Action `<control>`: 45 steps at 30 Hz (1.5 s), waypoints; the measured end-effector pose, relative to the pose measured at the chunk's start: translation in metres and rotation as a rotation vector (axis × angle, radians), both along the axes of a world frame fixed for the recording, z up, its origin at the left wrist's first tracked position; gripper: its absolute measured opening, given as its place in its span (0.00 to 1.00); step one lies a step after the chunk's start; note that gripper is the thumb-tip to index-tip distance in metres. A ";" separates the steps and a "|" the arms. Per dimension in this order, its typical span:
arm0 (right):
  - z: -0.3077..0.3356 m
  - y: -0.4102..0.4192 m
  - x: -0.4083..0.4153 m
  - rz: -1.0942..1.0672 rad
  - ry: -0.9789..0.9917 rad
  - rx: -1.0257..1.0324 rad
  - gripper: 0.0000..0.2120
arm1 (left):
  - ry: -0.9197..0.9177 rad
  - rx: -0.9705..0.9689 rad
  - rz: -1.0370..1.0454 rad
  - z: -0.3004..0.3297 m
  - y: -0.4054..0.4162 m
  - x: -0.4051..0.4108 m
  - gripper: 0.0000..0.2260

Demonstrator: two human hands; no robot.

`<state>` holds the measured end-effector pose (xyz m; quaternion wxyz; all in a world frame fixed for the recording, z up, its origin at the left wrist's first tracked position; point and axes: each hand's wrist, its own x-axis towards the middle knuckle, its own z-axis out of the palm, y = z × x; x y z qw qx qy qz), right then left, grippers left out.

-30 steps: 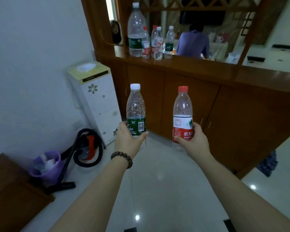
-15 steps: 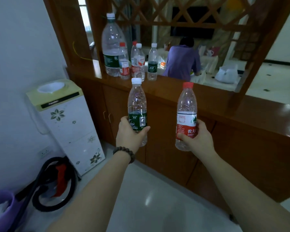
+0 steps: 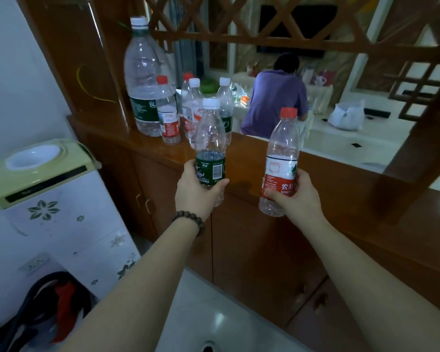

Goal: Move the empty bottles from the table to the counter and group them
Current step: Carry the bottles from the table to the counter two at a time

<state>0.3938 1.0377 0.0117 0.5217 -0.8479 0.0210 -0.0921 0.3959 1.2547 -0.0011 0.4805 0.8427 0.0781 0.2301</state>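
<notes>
My left hand (image 3: pixel 197 190) grips an empty green-label bottle (image 3: pixel 210 138) with a white cap, held upright just in front of the wooden counter (image 3: pixel 323 171). An empty red-label bottle (image 3: pixel 281 158) with a red cap is in my right hand (image 3: pixel 294 196), tilted slightly right, over the counter's front edge. On the counter's left end stands a group of empty bottles: a large 6L bottle (image 3: pixel 142 80), a small red-label bottle (image 3: pixel 167 110), and several more small ones (image 3: pixel 192 102) partly hidden behind the held green-label bottle.
A water dispenser (image 3: pixel 48 199) stands against the wall left of the counter, a vacuum cleaner (image 3: pixel 48 306) on the floor below it. Wooden lattice (image 3: pixel 239 24) hangs above the counter. Beyond the opening a person in a purple shirt (image 3: pixel 274 102) bends over a table.
I have walked closer to the counter; it and the bottle group now loom larger. Both hands, still gripping their bottles, have risen to the counter's front edge.
</notes>
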 end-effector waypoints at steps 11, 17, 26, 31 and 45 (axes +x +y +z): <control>-0.007 0.051 0.153 -0.040 -0.022 0.015 0.40 | 0.004 0.015 -0.095 -0.015 0.025 0.162 0.35; -0.016 0.059 0.195 -0.058 -0.011 -0.009 0.39 | 0.039 0.020 -0.162 -0.028 0.018 0.204 0.34; -0.029 0.059 0.220 -0.023 -0.019 0.021 0.39 | 0.013 0.029 -0.218 -0.032 0.010 0.216 0.39; -0.031 0.060 0.221 -0.032 -0.029 0.013 0.40 | 0.043 0.039 -0.221 -0.032 0.010 0.214 0.43; -0.021 0.047 0.168 -0.070 0.032 -0.285 0.40 | 0.064 0.488 -0.102 -0.023 0.024 0.161 0.42</control>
